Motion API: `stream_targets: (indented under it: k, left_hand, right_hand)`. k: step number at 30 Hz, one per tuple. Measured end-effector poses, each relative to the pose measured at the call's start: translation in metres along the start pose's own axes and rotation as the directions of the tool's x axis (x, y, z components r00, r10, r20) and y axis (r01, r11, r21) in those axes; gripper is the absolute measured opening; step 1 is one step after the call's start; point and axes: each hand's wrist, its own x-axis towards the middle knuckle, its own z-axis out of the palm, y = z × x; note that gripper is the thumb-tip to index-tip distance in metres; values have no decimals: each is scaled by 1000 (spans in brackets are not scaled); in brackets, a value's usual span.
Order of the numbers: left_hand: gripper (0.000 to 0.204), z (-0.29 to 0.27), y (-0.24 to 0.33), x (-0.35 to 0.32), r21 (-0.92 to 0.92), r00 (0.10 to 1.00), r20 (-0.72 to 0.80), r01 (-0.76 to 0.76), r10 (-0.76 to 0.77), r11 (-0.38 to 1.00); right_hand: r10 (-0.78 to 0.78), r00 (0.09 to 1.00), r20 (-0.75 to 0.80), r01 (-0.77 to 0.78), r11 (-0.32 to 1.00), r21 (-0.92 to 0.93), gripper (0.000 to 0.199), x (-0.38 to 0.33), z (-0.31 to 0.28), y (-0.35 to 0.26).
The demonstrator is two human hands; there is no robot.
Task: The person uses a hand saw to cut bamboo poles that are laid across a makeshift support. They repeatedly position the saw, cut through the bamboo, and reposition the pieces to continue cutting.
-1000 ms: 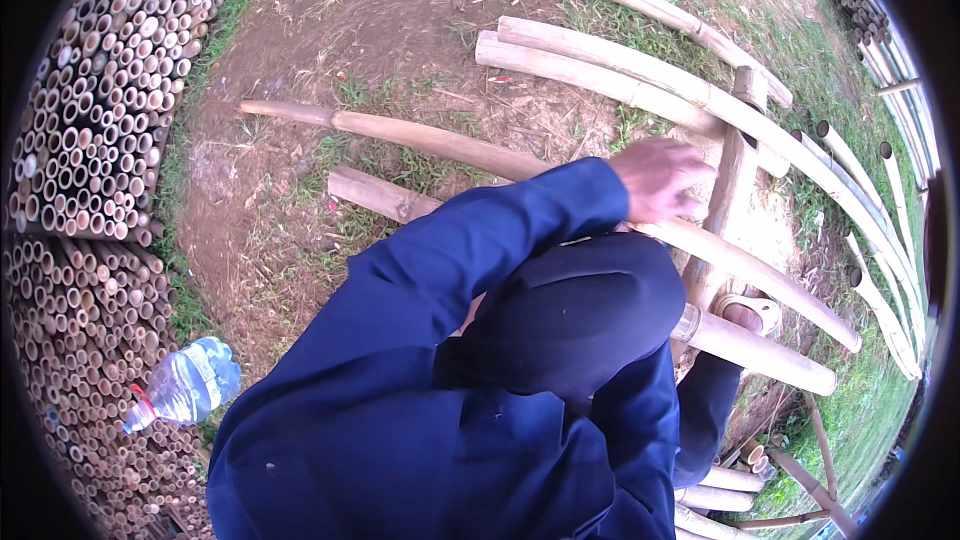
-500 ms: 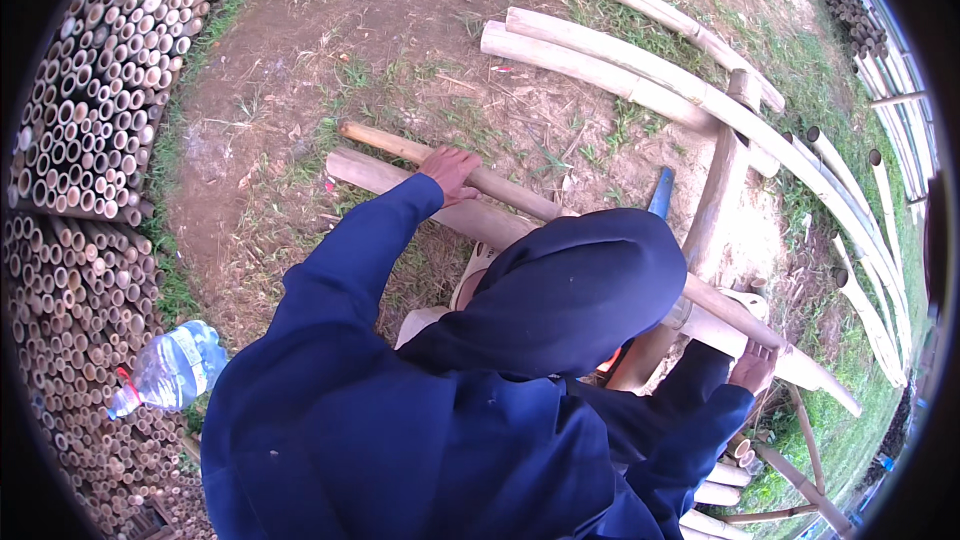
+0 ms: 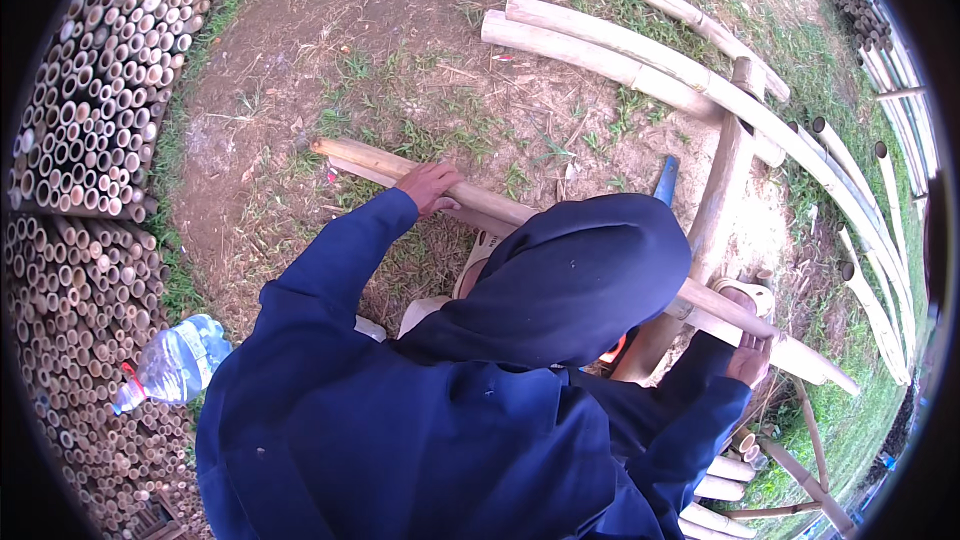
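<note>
Slim bamboo pole (image 3: 495,204) under the left hand (image 3: 430,187), against the right hand (image 3: 748,360).

We look from the person's own head, through the left one of two fisheye cameras, and we face steeply down. Very near below us is the dark blue cloth garment (image 3: 420,450), filling the lower middle; the bare left hand (image 3: 430,187) and the bare right hand (image 3: 748,358) are farther from us. At the left, our wide view reaches the stacked, round-ended tan bamboo poles (image 3: 100,140).
</note>
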Motion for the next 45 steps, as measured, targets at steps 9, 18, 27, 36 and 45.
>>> stream_targets:
  k: [9,18,27,36,45]
  left_hand:
    - [56,56,-50,24,-85,974,-146,-185,172,979]
    - [59,3,7,46,53,992,125,-11,5,999]
    - [62,-40,26,40,91,985,165,28,-43,995]
    - [51,-100,-85,54,369,897,73,381,-435,848]
    - [65,-85,-217,61,113,746,-403,615,-530,780]
  right_hand:
    - [37,990,-137,-33,999,28,39,7,17,22]
    - [116,929,-351,-183,969,-166,38,-3,14,14]
    - [185,950,-250,-261,913,-314,41,9,47,-4]
    - [388,916,104,-389,921,-11,37,13,196,81]
    - [343,874,345,-350,936,-44,59,-10,294,141]
